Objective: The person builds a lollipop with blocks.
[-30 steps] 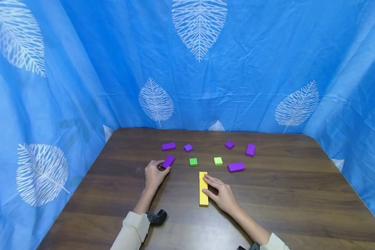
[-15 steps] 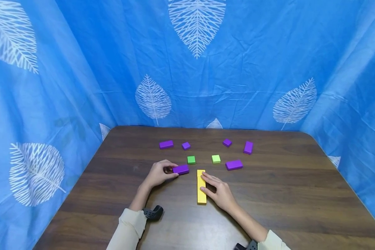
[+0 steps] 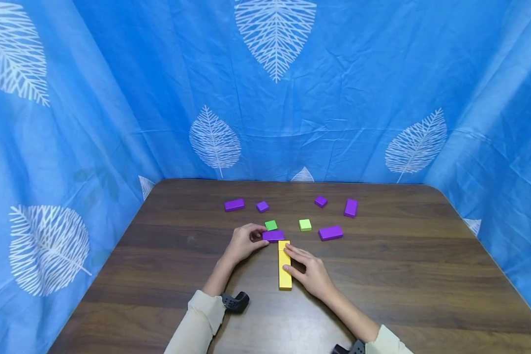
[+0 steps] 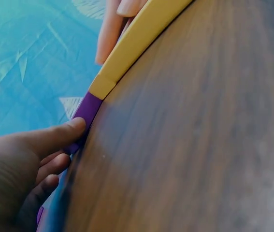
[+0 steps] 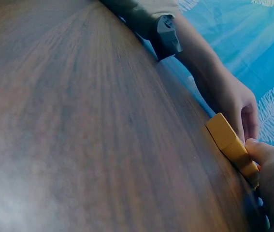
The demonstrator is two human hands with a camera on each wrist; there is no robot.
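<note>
My left hand pinches a purple rectangular block between thumb and fingers. In the left wrist view, the purple block meets the end of a yellow row of blocks. That yellow row lies lengthwise in front of the person, with a seam near its far end. My right hand rests its thumb and fairly straight fingers along the row's right side. In the right wrist view the thumb touches the yellow row. A small green block sits just behind the purple one.
A lime block stands right of the green one. Farther back and right lie several purple blocks, including a long one, an upright-turned one and a small one. Blue leaf-print cloth surrounds the wooden table.
My left hand has carried the purple block rightward and turned it crosswise, up to the yellow row's far end. The green block has turned slightly. My right hand has stayed at the yellow row.
</note>
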